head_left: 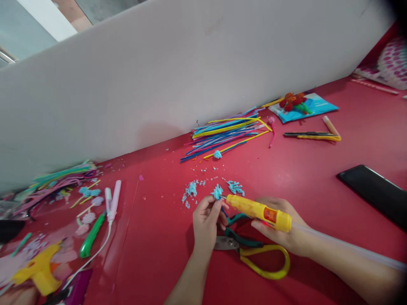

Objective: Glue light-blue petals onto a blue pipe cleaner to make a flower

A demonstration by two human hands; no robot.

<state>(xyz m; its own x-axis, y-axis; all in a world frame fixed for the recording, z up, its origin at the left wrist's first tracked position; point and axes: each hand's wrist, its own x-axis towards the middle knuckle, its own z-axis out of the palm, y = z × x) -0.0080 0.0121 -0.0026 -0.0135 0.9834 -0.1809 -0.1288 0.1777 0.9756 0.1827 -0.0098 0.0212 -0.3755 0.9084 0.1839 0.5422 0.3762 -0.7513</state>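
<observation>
Between the fingertips of my left hand (206, 218) is a small light-blue fuzzy flower (217, 192), pinched upright above the table. My right hand (284, 228) grips a yellow hot glue gun (259, 210), and its metal nozzle meets the flower's right side or sits just beside it. A clear glue stick (346, 243) trails from the back of the gun along my forearm. Under my hands lie scissors with yellow handles (282, 273) and a teal-handled tool (237, 218), partly hidden. Light-blue snipped pieces (235, 187) and a pile of blue fluff (191, 189) lie just beyond.
Pipe cleaners (229, 131) lie along the white partition (190, 63). A blue packet (321, 106) bears red and orange fuzzy flowers. At right rests a black phone (375, 190). To the left are a green cutter (92, 235), a pink corded tool (113, 201) and another person's yellow glue gun (41, 271).
</observation>
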